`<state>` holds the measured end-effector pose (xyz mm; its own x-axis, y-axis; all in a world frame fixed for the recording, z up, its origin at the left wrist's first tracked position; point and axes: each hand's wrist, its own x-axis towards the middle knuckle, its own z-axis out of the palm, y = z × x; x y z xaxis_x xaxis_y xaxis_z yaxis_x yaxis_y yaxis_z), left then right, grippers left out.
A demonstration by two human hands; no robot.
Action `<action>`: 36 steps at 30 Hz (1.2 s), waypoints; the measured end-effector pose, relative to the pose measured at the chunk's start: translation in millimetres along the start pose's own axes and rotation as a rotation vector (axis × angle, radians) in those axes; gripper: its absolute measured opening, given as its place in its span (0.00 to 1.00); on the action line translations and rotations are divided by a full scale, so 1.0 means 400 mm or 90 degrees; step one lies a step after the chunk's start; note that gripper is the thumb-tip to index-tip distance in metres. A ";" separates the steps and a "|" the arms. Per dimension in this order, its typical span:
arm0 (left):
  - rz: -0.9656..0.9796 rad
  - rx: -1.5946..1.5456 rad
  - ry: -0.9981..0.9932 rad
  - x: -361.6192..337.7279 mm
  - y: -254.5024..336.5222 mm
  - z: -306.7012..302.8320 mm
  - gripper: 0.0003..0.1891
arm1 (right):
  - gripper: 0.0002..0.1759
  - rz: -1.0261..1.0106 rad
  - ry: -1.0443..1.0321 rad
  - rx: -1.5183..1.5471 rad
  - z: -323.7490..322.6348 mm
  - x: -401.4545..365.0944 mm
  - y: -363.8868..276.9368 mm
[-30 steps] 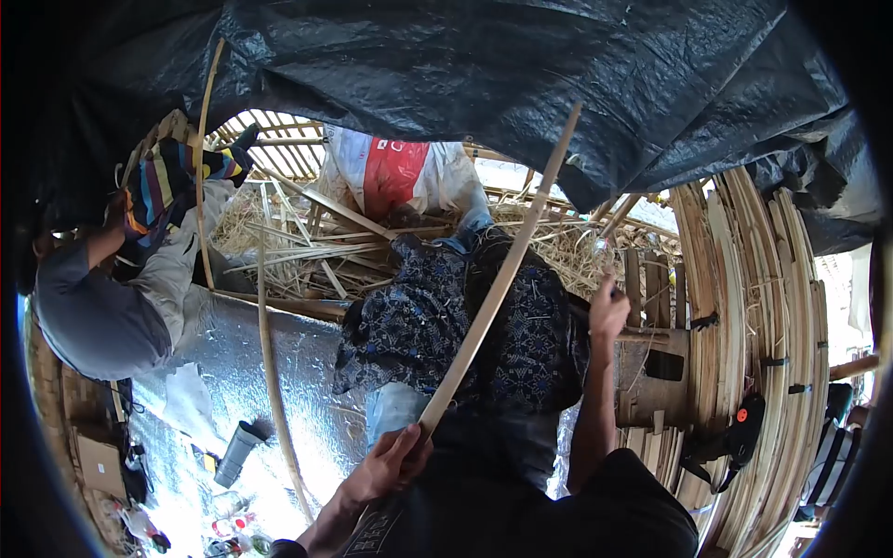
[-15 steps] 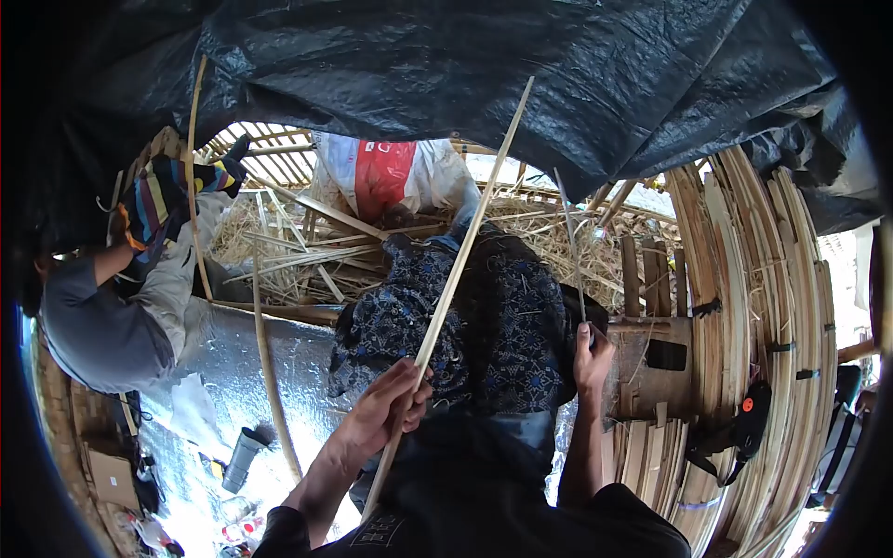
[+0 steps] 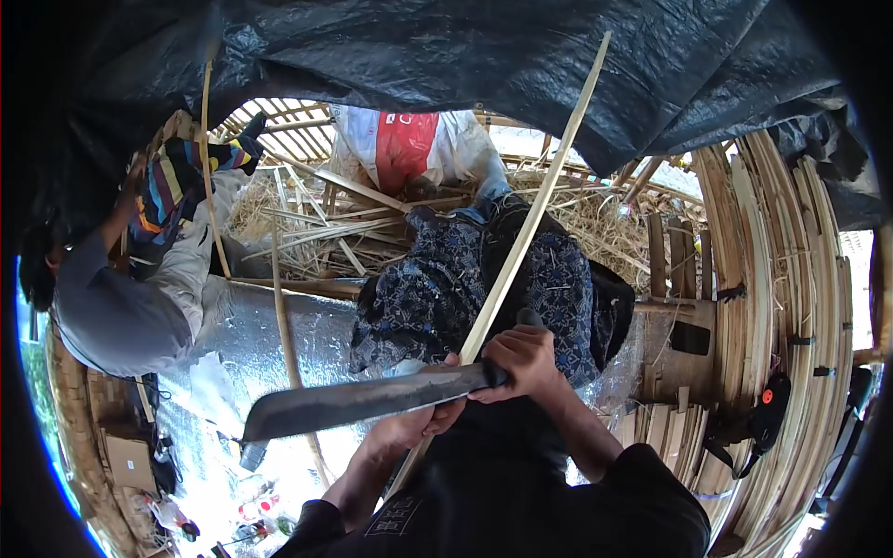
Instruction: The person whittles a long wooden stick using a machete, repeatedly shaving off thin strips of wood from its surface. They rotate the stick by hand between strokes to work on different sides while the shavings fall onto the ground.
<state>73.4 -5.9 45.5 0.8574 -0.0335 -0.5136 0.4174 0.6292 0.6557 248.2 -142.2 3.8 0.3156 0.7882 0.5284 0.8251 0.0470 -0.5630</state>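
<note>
My right hand (image 3: 521, 360) is closed around the dark handle of a machete (image 3: 363, 400). Its broad blade points left, lying across a long pale bamboo strip (image 3: 535, 209) near my left hand. The strip slants from my lap up toward the black sheet. My left hand (image 3: 423, 420) grips the strip below the blade, its fingers partly hidden behind the blade. Under the strip, a dark blue patterned cloth (image 3: 433, 288) covers my legs.
Another person in a grey shirt (image 3: 126, 302) sits at the left. Bundled bamboo strips (image 3: 786, 325) stand at the right. A black plastic sheet (image 3: 446, 65) hangs overhead. Shavings (image 3: 614, 242) and a white-and-red sack (image 3: 406, 144) lie ahead. Thin sticks (image 3: 284, 325) rise at the left.
My right hand has swung the machete from upright at the right to lie across the strip by my left hand. The strip's top has shifted right and up. The view has shifted slightly.
</note>
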 end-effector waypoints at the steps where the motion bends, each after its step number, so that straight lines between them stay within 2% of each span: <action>1: 0.006 0.030 0.030 -0.001 0.004 0.006 0.29 | 0.32 -0.045 -0.021 -0.018 -0.001 0.010 -0.003; 2: 0.013 0.059 0.062 -0.003 0.013 0.015 0.30 | 0.32 -0.091 -0.043 -0.034 0.002 0.018 -0.005; 6: -0.020 0.062 0.099 -0.003 0.024 0.025 0.31 | 0.33 -0.093 -0.098 -0.066 -0.006 0.011 -0.002; 7: -0.048 0.074 0.102 -0.007 0.030 0.028 0.32 | 0.33 -0.100 -0.046 -0.033 0.007 0.002 0.007; 8: -0.052 0.069 0.101 -0.011 0.034 0.026 0.32 | 0.33 -0.095 -0.050 -0.033 0.009 -0.008 0.012; 11: 0.027 0.152 -0.104 -0.041 0.030 -0.042 0.32 | 0.31 -0.006 -0.031 0.012 -0.012 -0.039 0.030; 12: -0.098 0.081 -0.070 -0.042 0.021 -0.055 0.25 | 0.31 -0.002 -0.036 0.019 -0.017 -0.049 0.035; 14: -0.021 0.044 -0.137 -0.038 0.022 -0.058 0.21 | 0.28 0.144 -0.027 0.073 -0.019 -0.063 0.049; 16: -0.027 0.049 -0.114 -0.039 -0.001 -0.060 0.20 | 0.28 0.199 -0.016 0.120 -0.013 -0.069 0.050; 18: -0.031 0.057 -0.095 -0.040 -0.006 -0.057 0.18 | 0.29 0.312 0.015 0.153 -0.006 -0.068 0.050; 21: 0.015 0.047 -0.108 -0.038 0.013 -0.035 0.19 | 0.33 0.320 0.045 0.190 0.002 -0.060 0.056; 23: 0.056 0.045 -0.019 -0.054 0.022 -0.006 0.20 | 0.34 0.332 0.057 0.220 0.014 -0.065 0.063; 26: 0.022 0.121 -0.071 -0.074 0.003 -0.037 0.21 | 0.35 0.355 0.078 0.282 0.035 -0.069 0.064; 28: 0.023 0.153 -0.048 -0.081 -0.001 -0.041 0.23 | 0.33 0.376 0.074 0.271 0.042 -0.068 0.057; 32: -0.097 0.046 0.050 -0.073 -0.003 -0.037 0.21 | 0.30 0.353 0.037 0.217 0.043 -0.038 0.015; 33: -0.137 0.014 0.097 -0.069 -0.008 -0.033 0.23 | 0.29 0.291 0.023 0.195 0.051 -0.036 0.004; 34: -0.140 0.016 0.094 -0.062 -0.010 -0.026 0.23 | 0.28 0.229 0.008 0.172 0.055 -0.036 -0.003; 35: -0.102 -0.033 0.067 -0.053 -0.012 -0.017 0.24 | 0.28 0.230 0.011 0.169 0.056 -0.035 -0.006; 36: -0.065 -0.082 0.040 -0.047 -0.013 -0.014 0.26 | 0.29 0.167 -0.009 0.123 0.058 -0.034 -0.008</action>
<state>53.4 -4.1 48.8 0.7899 -0.0559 -0.6106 0.4562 0.7190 0.5243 230.5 -138.7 -16.4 0.4976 0.7972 0.3418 0.6122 -0.0436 -0.7895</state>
